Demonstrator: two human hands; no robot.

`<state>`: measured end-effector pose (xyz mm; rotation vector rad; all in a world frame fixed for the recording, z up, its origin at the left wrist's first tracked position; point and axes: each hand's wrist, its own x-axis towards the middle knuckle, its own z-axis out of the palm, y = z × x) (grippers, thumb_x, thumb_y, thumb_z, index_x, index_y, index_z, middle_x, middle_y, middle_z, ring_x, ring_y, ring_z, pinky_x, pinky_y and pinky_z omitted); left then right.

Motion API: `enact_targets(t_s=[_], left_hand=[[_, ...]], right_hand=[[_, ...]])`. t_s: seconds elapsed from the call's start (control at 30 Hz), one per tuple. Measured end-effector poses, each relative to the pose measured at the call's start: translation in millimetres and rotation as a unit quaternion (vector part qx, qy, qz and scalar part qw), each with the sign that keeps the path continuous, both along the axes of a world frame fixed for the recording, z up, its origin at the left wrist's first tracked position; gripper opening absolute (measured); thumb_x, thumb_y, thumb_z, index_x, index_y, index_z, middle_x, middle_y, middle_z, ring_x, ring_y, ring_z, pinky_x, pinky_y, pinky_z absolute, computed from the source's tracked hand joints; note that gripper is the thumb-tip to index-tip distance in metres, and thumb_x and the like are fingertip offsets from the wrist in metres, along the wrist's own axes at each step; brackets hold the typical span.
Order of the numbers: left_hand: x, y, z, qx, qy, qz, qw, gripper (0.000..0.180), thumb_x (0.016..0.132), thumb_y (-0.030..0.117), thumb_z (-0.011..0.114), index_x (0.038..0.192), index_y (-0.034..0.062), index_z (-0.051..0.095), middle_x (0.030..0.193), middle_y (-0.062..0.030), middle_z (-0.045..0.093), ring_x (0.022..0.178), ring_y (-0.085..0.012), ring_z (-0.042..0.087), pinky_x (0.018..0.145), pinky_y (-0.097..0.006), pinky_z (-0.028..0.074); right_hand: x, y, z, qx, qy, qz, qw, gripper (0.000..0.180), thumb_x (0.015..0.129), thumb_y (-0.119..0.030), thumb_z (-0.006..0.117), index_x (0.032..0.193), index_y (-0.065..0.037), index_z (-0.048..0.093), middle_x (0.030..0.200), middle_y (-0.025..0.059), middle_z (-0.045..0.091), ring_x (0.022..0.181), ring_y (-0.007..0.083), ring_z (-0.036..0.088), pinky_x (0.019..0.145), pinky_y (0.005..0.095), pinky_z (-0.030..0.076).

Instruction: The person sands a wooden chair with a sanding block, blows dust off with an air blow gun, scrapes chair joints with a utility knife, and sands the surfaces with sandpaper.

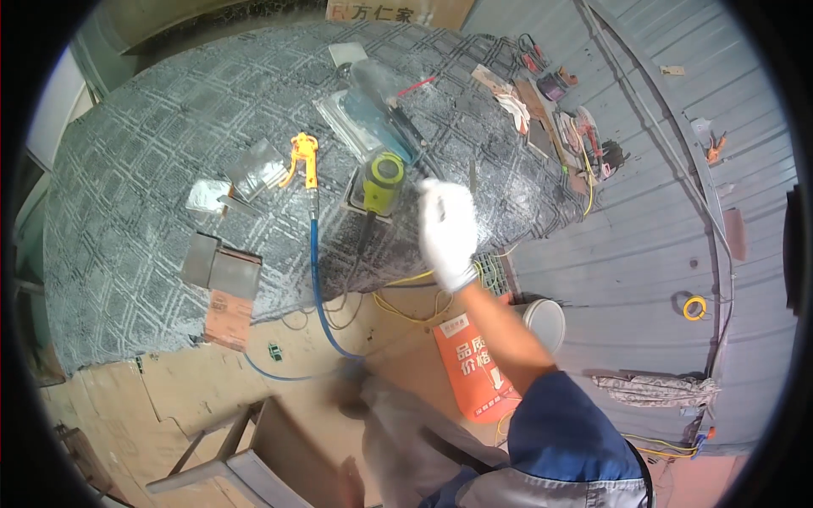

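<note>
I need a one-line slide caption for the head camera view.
White-gloved right hand reaches over a grey patterned table, beside a yellow-green power tool.

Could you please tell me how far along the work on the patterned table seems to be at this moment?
Several flat metal plates already lie spread on the grey patterned table cover. The right hand, in a white glove, is raised beside the yellow-green power tool, not gripping it. The yellow air blow gun on its blue hose lies untouched. The left hand is blurred, low in the frame.
</note>
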<state>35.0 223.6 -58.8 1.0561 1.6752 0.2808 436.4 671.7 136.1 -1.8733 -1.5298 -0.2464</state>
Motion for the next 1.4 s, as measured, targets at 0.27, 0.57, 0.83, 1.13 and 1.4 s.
enact_targets(t_s=[0.27,0.57,0.83,1.13,1.4], left_hand=[[-27.3,-40.9,-28.1,-0.109,0.024,0.094,0.989,0.035,0.107,0.021,0.049,0.125,-0.0045,0.066,0.114,-0.0245,0.072,0.101,-0.036,0.068,0.089,-0.045,0.052],[-20.8,-44.3,-46.8,0.037,0.125,0.01,0.991,0.025,0.102,0.022,0.06,0.114,0.0021,0.07,0.109,-0.0226,0.072,0.102,-0.0404,0.07,0.09,-0.047,0.056],[51.9,149.0,40.2,0.052,-0.105,0.211,0.97,0.031,0.104,0.019,0.062,0.127,0.0002,0.069,0.121,-0.0157,0.073,0.114,-0.0246,0.069,0.1,-0.035,0.052],[-35.1,63.6,81.5,0.307,0.041,0.169,0.936,0.025,0.083,0.012,0.081,0.107,0.0097,0.077,0.116,-0.0051,0.071,0.115,-0.0298,0.068,0.092,-0.04,0.057],[-140.6,-76.9,66.6,0.184,0.047,0.419,0.888,0.026,0.078,0.002,0.084,0.101,0.0024,0.073,0.098,-0.0106,0.07,0.099,-0.029,0.07,0.084,-0.038,0.057]], right_hand=[[215.6,37.2,-116.0,-0.182,0.068,-0.297,0.935,0.039,0.083,-0.037,0.082,0.103,-0.004,0.076,0.103,0.0201,0.073,0.099,0.0397,0.07,0.089,0.0454,0.055],[206.6,77.5,-112.6,-0.39,-0.206,-0.126,0.889,0.026,0.09,-0.015,0.056,0.097,-0.003,0.078,0.103,0.0221,0.075,0.098,0.0401,0.073,0.088,0.0477,0.058],[99.5,-24.7,-33.1,-0.131,-0.055,0.037,0.989,0.026,0.099,-0.016,0.054,0.116,-0.004,0.07,0.111,0.0148,0.07,0.096,0.0265,0.068,0.081,0.0411,0.055],[-262.5,-223.7,-76.2,-0.35,-0.097,0.645,0.673,0.027,0.08,-0.011,0.068,0.107,-0.013,0.068,0.078,0.005,0.059,0.073,0.0302,0.059,0.067,0.0435,0.05],[-403.5,-337.1,-120.2,-0.304,-0.075,0.698,0.644,0.021,0.083,-0.012,0.066,0.103,-0.014,0.065,0.076,0.0011,0.057,0.073,0.0265,0.061,0.065,0.0418,0.05]])
